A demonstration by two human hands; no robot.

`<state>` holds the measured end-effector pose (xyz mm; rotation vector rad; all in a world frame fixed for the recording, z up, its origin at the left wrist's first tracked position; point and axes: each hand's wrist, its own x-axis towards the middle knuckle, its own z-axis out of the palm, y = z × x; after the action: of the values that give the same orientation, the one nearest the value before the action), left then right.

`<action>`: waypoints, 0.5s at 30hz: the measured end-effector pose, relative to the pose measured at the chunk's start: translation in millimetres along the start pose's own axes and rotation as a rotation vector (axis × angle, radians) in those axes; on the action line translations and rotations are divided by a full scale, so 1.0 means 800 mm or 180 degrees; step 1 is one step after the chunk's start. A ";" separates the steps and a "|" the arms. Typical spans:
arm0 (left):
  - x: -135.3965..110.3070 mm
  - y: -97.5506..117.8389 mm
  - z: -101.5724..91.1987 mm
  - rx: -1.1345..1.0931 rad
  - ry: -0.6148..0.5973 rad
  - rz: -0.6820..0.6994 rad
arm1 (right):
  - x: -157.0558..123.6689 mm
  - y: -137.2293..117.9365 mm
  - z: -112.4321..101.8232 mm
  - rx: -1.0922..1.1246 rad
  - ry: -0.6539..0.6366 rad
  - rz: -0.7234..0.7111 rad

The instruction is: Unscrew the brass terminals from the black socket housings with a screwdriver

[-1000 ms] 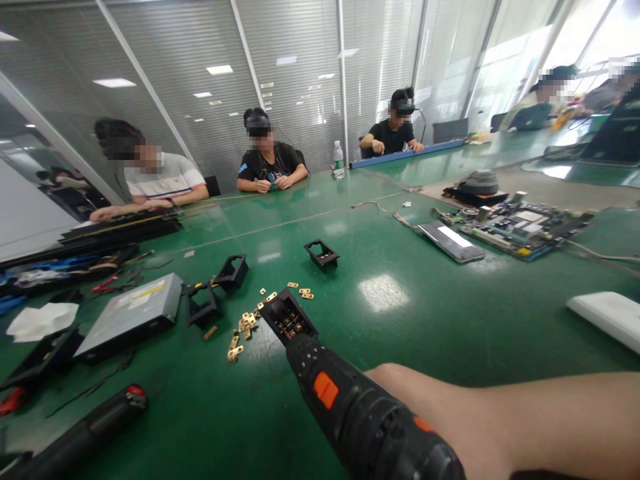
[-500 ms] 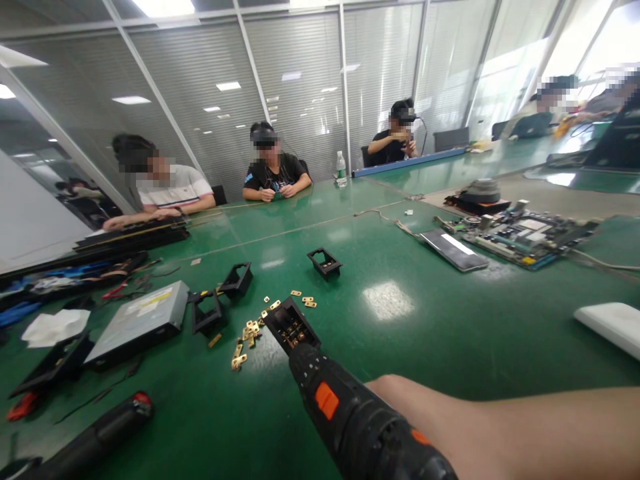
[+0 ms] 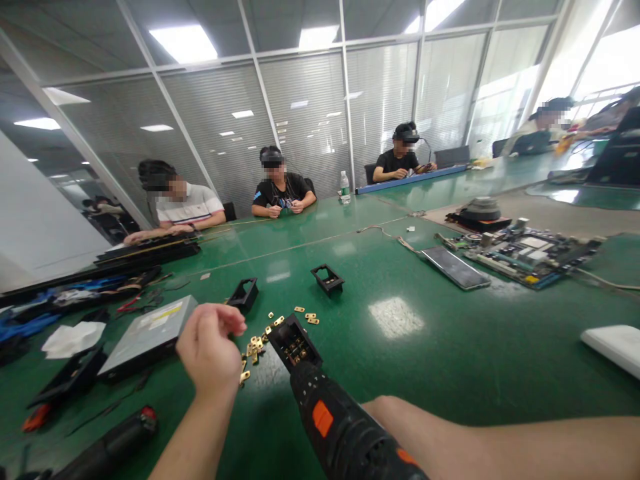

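Lower centre: right hand [image 3: 387, 417] clamped round a power drill [image 3: 345, 430], best held square to the black housing [image 3: 294, 339]; left hand [image 3: 213, 347], half-curled, apparently empty, could brace it.

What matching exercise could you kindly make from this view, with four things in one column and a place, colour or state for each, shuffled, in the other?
Column one:
1. Power drill
2. Small metal plates
3. Plastic bottle
4. Circuit board

Column two:
A. Standing upright toward the far side of the green table
B. Gold-coloured, lying scattered beside a black housing
C. Lying in the right half of the view, beyond a flat, dark device
D. Black with orange parts

Right pairs: 1-D, 2-B, 3-A, 4-C.
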<state>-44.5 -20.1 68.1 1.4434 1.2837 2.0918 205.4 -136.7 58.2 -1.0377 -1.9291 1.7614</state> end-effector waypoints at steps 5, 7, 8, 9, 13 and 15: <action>-0.023 -0.059 0.023 -0.0905 -0.0535 -0.1429 | 0.019 0.028 0.002 -0.0281 -0.0039 0.0083; -0.037 -0.062 0.029 -0.1074 -0.0921 -0.2095 | 0.025 0.039 0.004 -0.0351 -0.0065 0.0066; -0.043 -0.060 0.031 -0.1160 -0.1077 -0.2369 | 0.027 0.043 0.004 -0.0390 -0.0079 0.0056; -0.048 -0.058 0.033 -0.1221 -0.1214 -0.2599 | 0.029 0.047 0.005 -0.0424 -0.0086 0.0047; -0.055 -0.054 0.037 -0.1449 -0.1582 -0.3027 | 0.033 0.054 0.006 -0.0516 -0.0065 0.0019; -0.054 -0.055 0.037 -0.1568 -0.1601 -0.3165 | 0.034 0.055 0.005 -0.0516 -0.0061 0.0009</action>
<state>-9.8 -9.1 10.4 0.7649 0.8914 1.1496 196.7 -121.8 8.8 -1.0803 -2.1121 1.6442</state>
